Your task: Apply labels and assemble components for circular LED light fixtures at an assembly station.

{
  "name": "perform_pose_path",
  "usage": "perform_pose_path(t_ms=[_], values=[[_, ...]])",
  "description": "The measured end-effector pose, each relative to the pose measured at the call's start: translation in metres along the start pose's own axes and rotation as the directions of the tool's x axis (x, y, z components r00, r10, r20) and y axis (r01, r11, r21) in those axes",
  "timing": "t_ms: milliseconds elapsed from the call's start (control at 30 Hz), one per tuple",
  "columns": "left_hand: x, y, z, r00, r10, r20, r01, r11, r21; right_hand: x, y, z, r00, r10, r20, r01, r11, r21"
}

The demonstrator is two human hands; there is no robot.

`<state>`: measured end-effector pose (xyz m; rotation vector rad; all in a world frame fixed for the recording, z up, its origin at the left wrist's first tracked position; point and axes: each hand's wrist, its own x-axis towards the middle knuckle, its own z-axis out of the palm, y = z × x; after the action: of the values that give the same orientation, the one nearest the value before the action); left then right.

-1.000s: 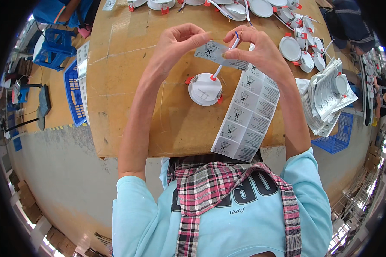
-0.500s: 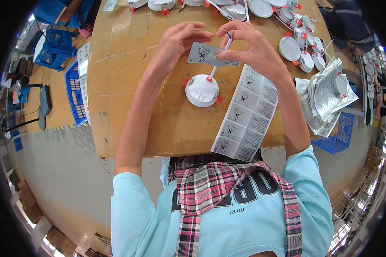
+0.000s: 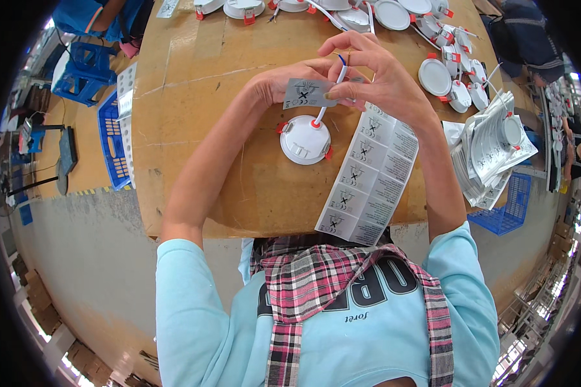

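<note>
A round white downlight [image 3: 305, 140] with red clips lies on the table, its white cable [image 3: 321, 115] rising from a red grommet to bare wire ends. My right hand [image 3: 384, 77] pinches a silver-grey sticker label [image 3: 306, 93] against that cable, thumb in front. Behind the label, my left hand [image 3: 281, 82] reaches across towards the right one; its fingers are mostly hidden, so their grip does not show. The label sticks out flat to the left of the cable. Near my right forearm, a sheet of the same labels [image 3: 366, 174] hangs slightly over the table's front edge.
More white downlights [image 3: 436, 76] crowd the table's far and right sides. At the right edge stands a stack of printed silver sheets [image 3: 484, 151] with a lamp on it. Blue crates [image 3: 112, 138] are beside the table on both sides. Blue stools [image 3: 84, 74] stand at far left.
My left hand has moved right, behind the label and close to my right hand. The right hand keeps its pinch on label and cable. The downlight has shifted very slightly.
</note>
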<state>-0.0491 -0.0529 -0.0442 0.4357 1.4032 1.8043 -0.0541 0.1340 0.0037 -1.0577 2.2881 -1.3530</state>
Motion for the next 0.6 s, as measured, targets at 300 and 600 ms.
perform_pose_path(t_ms=[300,600], values=[[-0.015,-0.016,-0.031,0.992,0.103,-0.070,-0.106,0.994,-0.035,-0.003,0.003,0.000,0.996,-0.082,-0.042,0.077,0.989,-0.124],[-0.015,-0.009,-0.019,0.980,0.137,-0.148,-0.146,0.988,-0.055,-0.005,0.005,-0.002,0.994,-0.097,-0.053,0.089,0.985,-0.145]])
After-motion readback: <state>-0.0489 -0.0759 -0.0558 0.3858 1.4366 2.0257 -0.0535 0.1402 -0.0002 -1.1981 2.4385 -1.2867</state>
